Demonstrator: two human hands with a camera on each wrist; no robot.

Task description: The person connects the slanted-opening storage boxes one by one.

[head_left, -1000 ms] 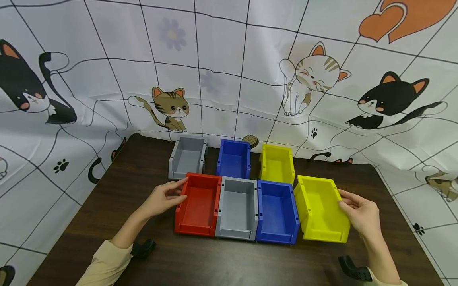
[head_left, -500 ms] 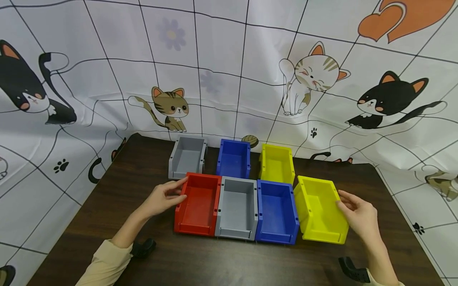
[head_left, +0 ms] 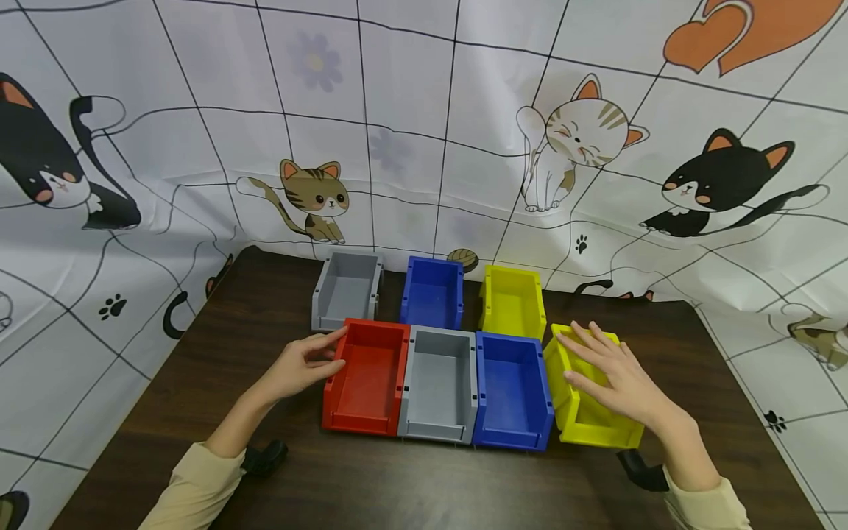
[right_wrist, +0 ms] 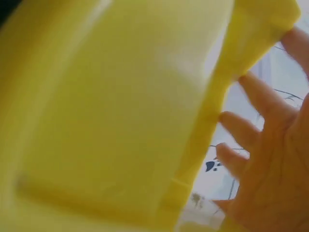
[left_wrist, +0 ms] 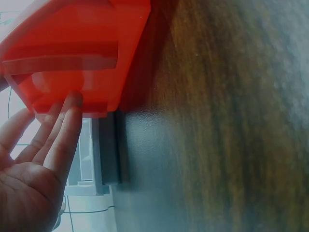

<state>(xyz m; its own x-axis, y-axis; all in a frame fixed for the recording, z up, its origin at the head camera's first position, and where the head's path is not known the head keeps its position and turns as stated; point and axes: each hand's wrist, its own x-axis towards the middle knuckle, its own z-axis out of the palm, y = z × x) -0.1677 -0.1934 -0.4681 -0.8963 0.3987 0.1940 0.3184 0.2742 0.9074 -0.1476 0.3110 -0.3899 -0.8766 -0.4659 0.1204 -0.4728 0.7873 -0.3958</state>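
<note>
In the head view my left hand (head_left: 306,370) lies against the left side of a red open-front bin (head_left: 366,379), fingertips and thumb at its rim. From the left wrist, its fingers (left_wrist: 67,140) look fairly straight against the red bin's outer wall (left_wrist: 72,87). My right hand (head_left: 616,377) extends over a yellow bin (head_left: 599,434) with its fingers spread, covering much of that bin's inside. The right wrist view has the spread fingers (right_wrist: 263,96) along the edge of the yellow bin (right_wrist: 120,111). Between the red and yellow bins stand a grey bin (head_left: 440,383) and a blue bin (head_left: 511,394).
Behind this row are another grey bin (head_left: 347,287), a blue bin (head_left: 433,293) and a yellow bin (head_left: 513,298). All stand on a dark wooden table (head_left: 424,486). A cat-patterned curtain (head_left: 411,110) hangs at the table's back edge.
My right hand has left the yellow bin's right side and moved left over it, fingers spreading. The left hand and the bins look almost unchanged.
</note>
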